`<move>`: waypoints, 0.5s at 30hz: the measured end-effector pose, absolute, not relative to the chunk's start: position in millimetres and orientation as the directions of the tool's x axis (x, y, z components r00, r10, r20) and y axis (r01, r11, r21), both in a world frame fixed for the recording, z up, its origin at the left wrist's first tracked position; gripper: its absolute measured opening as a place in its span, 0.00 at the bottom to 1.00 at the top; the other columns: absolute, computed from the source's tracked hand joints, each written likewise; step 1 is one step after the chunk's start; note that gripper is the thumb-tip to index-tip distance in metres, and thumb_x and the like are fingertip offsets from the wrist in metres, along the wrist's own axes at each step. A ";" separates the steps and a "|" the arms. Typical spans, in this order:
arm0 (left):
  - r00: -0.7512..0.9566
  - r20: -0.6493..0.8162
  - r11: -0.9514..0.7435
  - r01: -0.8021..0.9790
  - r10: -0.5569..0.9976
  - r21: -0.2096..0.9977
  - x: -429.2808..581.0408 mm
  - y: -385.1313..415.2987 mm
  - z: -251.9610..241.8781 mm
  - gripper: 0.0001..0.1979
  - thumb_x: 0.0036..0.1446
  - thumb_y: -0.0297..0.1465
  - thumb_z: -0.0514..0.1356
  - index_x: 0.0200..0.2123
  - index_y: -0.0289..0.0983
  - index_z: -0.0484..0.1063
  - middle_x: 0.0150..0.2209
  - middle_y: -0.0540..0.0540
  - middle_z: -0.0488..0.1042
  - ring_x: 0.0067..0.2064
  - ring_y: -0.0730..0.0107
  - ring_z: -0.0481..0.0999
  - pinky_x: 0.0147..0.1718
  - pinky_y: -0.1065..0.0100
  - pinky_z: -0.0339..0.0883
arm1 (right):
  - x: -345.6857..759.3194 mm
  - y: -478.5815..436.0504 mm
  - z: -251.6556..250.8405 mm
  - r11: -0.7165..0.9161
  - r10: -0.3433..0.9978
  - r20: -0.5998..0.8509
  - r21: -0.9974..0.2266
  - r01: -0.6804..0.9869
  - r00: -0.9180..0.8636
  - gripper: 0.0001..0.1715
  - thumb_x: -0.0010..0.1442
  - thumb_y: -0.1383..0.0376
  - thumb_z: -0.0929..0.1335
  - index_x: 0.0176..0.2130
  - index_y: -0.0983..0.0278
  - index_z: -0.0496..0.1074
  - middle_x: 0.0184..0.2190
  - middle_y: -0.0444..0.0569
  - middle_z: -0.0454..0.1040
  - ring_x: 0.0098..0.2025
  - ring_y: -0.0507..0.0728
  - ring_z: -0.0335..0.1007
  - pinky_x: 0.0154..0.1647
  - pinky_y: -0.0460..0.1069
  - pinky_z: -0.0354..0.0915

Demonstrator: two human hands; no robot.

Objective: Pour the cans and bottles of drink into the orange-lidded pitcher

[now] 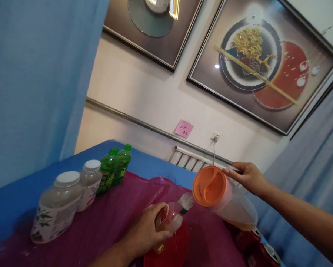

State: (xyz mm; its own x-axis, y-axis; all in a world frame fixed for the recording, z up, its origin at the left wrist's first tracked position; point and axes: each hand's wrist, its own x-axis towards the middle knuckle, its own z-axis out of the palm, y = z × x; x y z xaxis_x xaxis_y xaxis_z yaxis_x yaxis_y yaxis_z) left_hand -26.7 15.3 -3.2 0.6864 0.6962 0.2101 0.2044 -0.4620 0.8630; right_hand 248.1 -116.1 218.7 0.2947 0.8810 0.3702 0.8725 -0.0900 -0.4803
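My right hand (248,178) is closed round the handle side of a clear plastic pitcher (238,209) with an orange lid (210,185). The pitcher lies tipped over, its lid facing left; some amber liquid shows along its low side. My left hand (148,228) wraps round a clear bottle (174,220) with a red label and a green band at the neck. The bottle leans right, its clear top (186,200) close to the lid; whether they touch I cannot tell. Below is a shiny red object (172,248), partly hidden by the hand.
Two white-capped jars (57,211) and two green bottles (109,172) stand at left. Red cans (263,254) sit at lower right under the pitcher. A purple plastic sheet (113,218) covers part of the blue table (99,152). Behind are a rail, radiator and blue curtains.
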 end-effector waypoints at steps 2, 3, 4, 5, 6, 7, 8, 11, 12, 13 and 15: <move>0.678 0.217 -0.464 0.204 0.703 0.862 -26.3 15.3 -4.7 0.33 0.42 0.32 0.68 0.54 0.40 0.71 0.51 0.43 0.76 0.51 0.55 0.74 0.52 0.60 0.67 | 247.6 -116.5 218.9 -0.093 0.882 0.367 -0.480 0.872 0.296 0.37 0.52 0.36 0.70 0.19 0.59 0.52 0.17 0.37 0.47 0.20 0.48 0.43 0.18 0.45 0.44; 0.675 0.223 -0.468 0.204 0.704 0.860 -26.2 15.4 -5.3 0.32 0.42 0.33 0.68 0.54 0.41 0.71 0.52 0.43 0.76 0.52 0.54 0.74 0.53 0.59 0.66 | 247.2 -116.7 219.0 -0.095 0.883 0.363 -0.480 0.872 0.297 0.37 0.52 0.36 0.69 0.19 0.59 0.53 0.17 0.37 0.48 0.20 0.48 0.43 0.18 0.45 0.44; 0.675 0.228 -0.474 0.204 0.702 0.857 -26.3 15.5 -5.6 0.33 0.41 0.33 0.68 0.54 0.41 0.71 0.52 0.43 0.75 0.53 0.54 0.73 0.54 0.59 0.65 | 246.7 -116.8 218.9 -0.098 0.885 0.360 -0.479 0.872 0.297 0.37 0.52 0.36 0.69 0.19 0.59 0.53 0.17 0.37 0.48 0.20 0.48 0.43 0.18 0.45 0.44; 0.678 0.228 -0.478 0.205 0.699 0.854 -26.5 15.7 -5.5 0.33 0.41 0.33 0.68 0.54 0.41 0.71 0.52 0.43 0.75 0.53 0.53 0.73 0.55 0.59 0.65 | 246.2 -116.9 218.8 -0.099 0.885 0.359 -0.476 0.874 0.296 0.37 0.52 0.36 0.69 0.19 0.59 0.53 0.17 0.37 0.48 0.20 0.48 0.43 0.18 0.45 0.45; 0.681 0.227 -0.480 0.206 0.696 0.853 -26.8 15.7 -5.2 0.32 0.41 0.33 0.68 0.54 0.41 0.71 0.52 0.43 0.76 0.53 0.53 0.73 0.54 0.59 0.65 | 245.8 -116.9 218.6 -0.099 0.885 0.361 -0.470 0.877 0.293 0.37 0.52 0.36 0.69 0.19 0.59 0.53 0.17 0.37 0.48 0.21 0.48 0.43 0.18 0.45 0.45; 0.686 0.224 -0.481 0.208 0.693 0.852 -27.3 15.8 -4.6 0.32 0.41 0.33 0.68 0.54 0.41 0.71 0.52 0.43 0.76 0.53 0.53 0.73 0.54 0.59 0.66 | 245.4 -116.9 218.3 -0.098 0.885 0.364 -0.465 0.880 0.291 0.37 0.52 0.35 0.68 0.19 0.59 0.53 0.17 0.37 0.48 0.21 0.48 0.43 0.18 0.45 0.45; 0.690 0.217 -0.479 0.212 0.690 0.852 -27.7 15.8 -3.9 0.33 0.41 0.33 0.68 0.54 0.41 0.71 0.52 0.43 0.76 0.53 0.53 0.73 0.54 0.59 0.66 | 245.2 -117.0 218.1 -0.097 0.884 0.368 -0.460 0.883 0.289 0.37 0.52 0.35 0.68 0.19 0.59 0.53 0.17 0.37 0.48 0.21 0.48 0.43 0.18 0.45 0.45; 0.696 0.206 -0.477 0.220 0.688 0.851 -28.5 15.5 -2.0 0.33 0.42 0.33 0.68 0.55 0.41 0.70 0.52 0.43 0.75 0.53 0.53 0.73 0.54 0.59 0.65 | 245.7 -117.1 217.1 -0.100 0.882 0.370 -0.459 0.883 0.292 0.37 0.53 0.35 0.68 0.19 0.59 0.53 0.17 0.37 0.48 0.21 0.48 0.43 0.18 0.45 0.45; 0.696 0.203 -0.476 0.222 0.688 0.851 -28.6 15.3 -1.6 0.33 0.42 0.33 0.68 0.55 0.41 0.70 0.52 0.43 0.75 0.53 0.53 0.73 0.54 0.59 0.65 | 246.2 -117.1 216.8 -0.102 0.881 0.368 -0.463 0.881 0.296 0.36 0.53 0.36 0.68 0.19 0.59 0.53 0.17 0.37 0.48 0.21 0.48 0.44 0.18 0.45 0.45; 0.695 0.201 -0.474 0.224 0.690 0.851 -28.6 15.2 -1.4 0.33 0.42 0.33 0.68 0.56 0.41 0.70 0.53 0.43 0.75 0.53 0.53 0.73 0.55 0.58 0.65 | 246.9 -117.1 216.5 -0.103 0.881 0.367 -0.468 0.878 0.299 0.36 0.53 0.36 0.69 0.19 0.59 0.53 0.18 0.37 0.48 0.21 0.48 0.44 0.18 0.45 0.45; 0.692 0.197 -0.467 0.225 0.694 0.855 -28.3 15.0 -1.6 0.34 0.42 0.33 0.68 0.56 0.40 0.70 0.53 0.42 0.75 0.54 0.53 0.73 0.55 0.58 0.64 | 248.3 -117.0 215.7 -0.104 0.881 0.361 -0.480 0.871 0.304 0.36 0.52 0.36 0.69 0.20 0.59 0.53 0.18 0.37 0.48 0.21 0.48 0.44 0.19 0.45 0.45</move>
State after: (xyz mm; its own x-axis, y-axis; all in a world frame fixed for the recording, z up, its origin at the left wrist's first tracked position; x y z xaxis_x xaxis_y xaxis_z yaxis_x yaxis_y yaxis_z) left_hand -28.3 15.0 -1.6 0.6922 0.6943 0.1967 0.2250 -0.4667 0.8553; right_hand 248.3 -117.0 215.7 0.3043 0.8813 0.3615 0.8711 -0.1040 -0.4799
